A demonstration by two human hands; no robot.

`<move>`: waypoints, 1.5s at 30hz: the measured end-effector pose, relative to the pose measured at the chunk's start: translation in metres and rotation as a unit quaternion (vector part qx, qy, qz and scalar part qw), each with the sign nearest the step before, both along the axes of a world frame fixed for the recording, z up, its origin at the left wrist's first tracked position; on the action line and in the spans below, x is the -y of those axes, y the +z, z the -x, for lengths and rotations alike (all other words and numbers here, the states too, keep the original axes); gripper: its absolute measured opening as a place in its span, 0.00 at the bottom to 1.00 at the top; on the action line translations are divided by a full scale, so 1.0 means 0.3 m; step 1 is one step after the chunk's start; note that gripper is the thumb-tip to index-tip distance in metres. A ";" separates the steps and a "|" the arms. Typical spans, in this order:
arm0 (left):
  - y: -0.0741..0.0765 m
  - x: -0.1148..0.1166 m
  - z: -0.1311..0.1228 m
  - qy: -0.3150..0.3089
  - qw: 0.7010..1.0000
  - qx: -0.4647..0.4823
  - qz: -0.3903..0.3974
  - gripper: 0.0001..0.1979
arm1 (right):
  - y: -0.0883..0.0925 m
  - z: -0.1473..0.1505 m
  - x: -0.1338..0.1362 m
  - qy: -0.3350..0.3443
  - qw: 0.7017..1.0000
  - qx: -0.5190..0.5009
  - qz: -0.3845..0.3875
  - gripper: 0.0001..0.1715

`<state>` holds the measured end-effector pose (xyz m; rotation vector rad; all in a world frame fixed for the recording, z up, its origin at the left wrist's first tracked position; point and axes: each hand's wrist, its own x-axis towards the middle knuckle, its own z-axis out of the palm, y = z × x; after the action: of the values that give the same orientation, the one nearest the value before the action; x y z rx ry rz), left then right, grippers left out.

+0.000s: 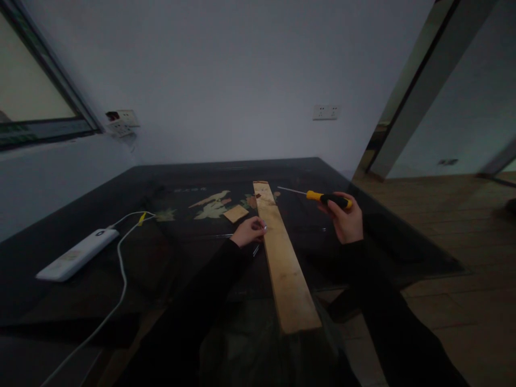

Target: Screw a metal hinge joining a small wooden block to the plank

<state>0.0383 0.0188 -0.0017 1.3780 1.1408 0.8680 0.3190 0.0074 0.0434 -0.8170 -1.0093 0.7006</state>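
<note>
A long pale wooden plank [282,252] lies lengthwise on the dark glass table [169,258], its near end sticking out over the table's front edge. My right hand [346,219] is closed round the black and yellow handle of a screwdriver [322,197], held above the table right of the plank with its thin shaft pointing left. My left hand [250,231] rests at the plank's left edge, fingers curled in a pinch on something small and shiny that I cannot make out. A small dark thin item [255,250] lies on the glass just below that hand.
A small square wooden piece [236,213] lies left of the plank's far end. A white power bank [76,255] with a white cable [121,269] sits at the left of the table. Wooden floor [451,226] spreads to the right, with a doorway beyond.
</note>
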 end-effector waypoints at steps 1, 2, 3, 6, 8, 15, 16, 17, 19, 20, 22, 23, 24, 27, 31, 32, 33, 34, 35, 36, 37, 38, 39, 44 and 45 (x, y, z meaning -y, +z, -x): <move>-0.001 0.000 0.001 0.000 1.000 0.003 -0.001 0.13 | 0.014 0.006 0.017 0.023 0.999 -0.024 -0.003 0.21; -0.002 0.000 0.001 -0.001 1.000 0.004 -0.002 0.14 | 0.026 0.010 0.035 0.036 0.999 -0.035 -0.005 0.20; -0.002 0.000 0.001 -0.001 1.000 0.003 -0.003 0.14 | 0.038 0.012 0.053 0.043 0.998 -0.037 -0.006 0.19; -0.002 0.001 0.001 0.003 1.000 -0.008 -0.009 0.12 | 0.058 0.017 0.103 0.050 0.999 -0.008 -0.004 0.18; -0.001 0.001 -0.001 0.006 1.000 -0.017 -0.011 0.11 | 0.058 0.025 0.125 0.058 0.998 0.024 -0.010 0.19; -0.004 -0.001 0.000 -0.003 1.000 -0.015 -0.025 0.10 | 0.041 0.091 0.134 0.080 0.995 0.059 -0.019 0.20; -0.005 -0.001 0.000 -0.005 1.000 -0.014 -0.027 0.10 | 0.043 0.100 0.133 0.082 0.994 0.066 -0.018 0.20; -0.005 -0.001 0.000 -0.007 1.000 -0.014 -0.027 0.10 | 0.045 0.107 0.132 0.081 0.994 0.074 -0.019 0.20; -0.005 0.000 0.001 -0.008 0.999 -0.017 -0.027 0.10 | 0.051 0.116 0.129 0.078 0.993 0.089 -0.026 0.20; -0.004 0.000 0.001 -0.009 0.999 -0.019 -0.027 0.10 | 0.053 0.119 0.128 0.076 0.992 0.093 -0.028 0.20; 0.000 0.002 0.001 -0.009 0.999 -0.022 -0.025 0.10 | 0.056 0.122 0.125 0.074 0.992 0.094 -0.029 0.20; 0.002 0.003 0.001 -0.009 0.999 -0.023 -0.024 0.10 | 0.057 0.123 0.123 0.073 0.993 0.094 -0.027 0.20; 0.004 0.004 0.001 -0.010 0.999 -0.022 -0.022 0.11 | 0.056 0.124 0.122 0.072 0.993 0.094 -0.025 0.20; 0.005 0.004 0.002 -0.010 1.000 -0.019 -0.017 0.12 | 0.054 0.127 0.118 0.067 0.992 0.101 -0.026 0.19; 0.001 0.003 0.002 -0.008 1.000 -0.014 -0.017 0.12 | 0.052 0.130 0.119 0.066 0.992 0.109 -0.024 0.19; 0.000 0.004 0.002 -0.008 1.000 -0.012 -0.018 0.11 | 0.053 0.130 0.120 0.067 0.992 0.108 -0.021 0.20; 0.000 0.004 0.002 -0.009 1.000 -0.011 -0.019 0.11 | 0.053 0.130 0.121 0.069 0.992 0.105 -0.018 0.20; 0.000 0.005 0.002 -0.009 1.000 -0.012 -0.020 0.11 | 0.054 0.130 0.123 0.071 0.992 0.102 -0.016 0.20; 0.001 0.005 0.001 -0.008 1.000 -0.013 -0.021 0.10 | 0.056 0.130 0.123 0.073 0.992 0.100 -0.014 0.21; 0.001 0.006 0.000 -0.006 1.000 -0.014 -0.020 0.10 | 0.058 0.130 0.124 0.074 0.992 0.100 -0.012 0.21; 0.002 0.006 -0.001 -0.004 1.000 -0.017 -0.020 0.09 | 0.061 0.129 0.123 0.076 0.992 0.102 -0.010 0.21; 0.003 0.007 -0.002 -0.002 1.000 -0.018 -0.019 0.09 | 0.065 0.129 0.122 0.079 0.991 0.107 -0.009 0.21; 0.003 0.007 -0.003 -0.001 1.000 -0.018 -0.018 0.09 | 0.069 0.130 0.120 0.082 0.990 0.112 -0.008 0.21; 0.001 0.003 -0.002 -0.003 1.000 -0.004 -0.016 0.11 | 0.105 0.141 0.106 0.112 0.985 0.129 -0.013 0.22; 0.001 0.002 -0.002 -0.006 1.000 -0.004 -0.016 0.11 | 0.112 0.144 0.104 0.116 0.984 0.133 -0.015 0.22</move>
<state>0.0387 0.0180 -0.0014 1.4150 1.1289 0.8765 0.2757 -0.0238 0.0769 -0.7874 -1.3701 0.7857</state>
